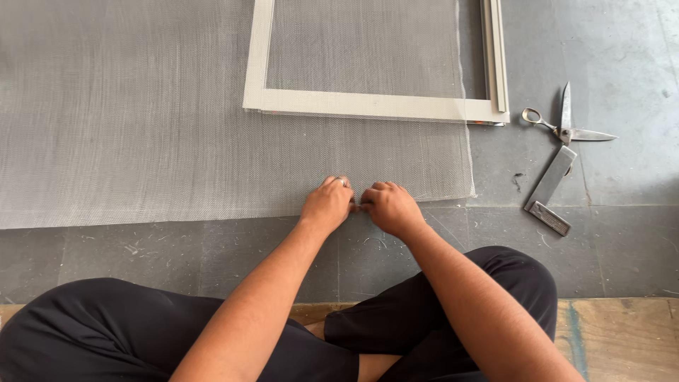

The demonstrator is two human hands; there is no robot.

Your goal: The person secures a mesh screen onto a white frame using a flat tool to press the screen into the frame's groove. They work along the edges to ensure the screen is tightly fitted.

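Head view, posture: the person sits cross-legged on a grey floor, black trousers in the foreground, both forearms reaching forward.
Left hand: the left hand is curled shut, fingertips pinching the near edge of the grey mesh sheet.
Right hand: the right hand is likewise closed on the same edge, knuckles touching the left hand's, so both grip the mesh at one spot.
Mesh sheet: it lies flat on the floor, spreading far to the left and ending in a cut right edge just past the frame's right side; its near edge runs along in front of the knees.
Frame: a pale rectangular frame rests on top of the mesh, well beyond the hands; only its lower corner portion shows.
Tools: open scissors and a flat metal bar tool lie on bare floor to the right, apart from the hands, untouched.
Progress, as judged: the frame is laid on the mesh and the right edge looks trimmed; wide surplus remains at left and near sides, so cutting to size seems unfinished.
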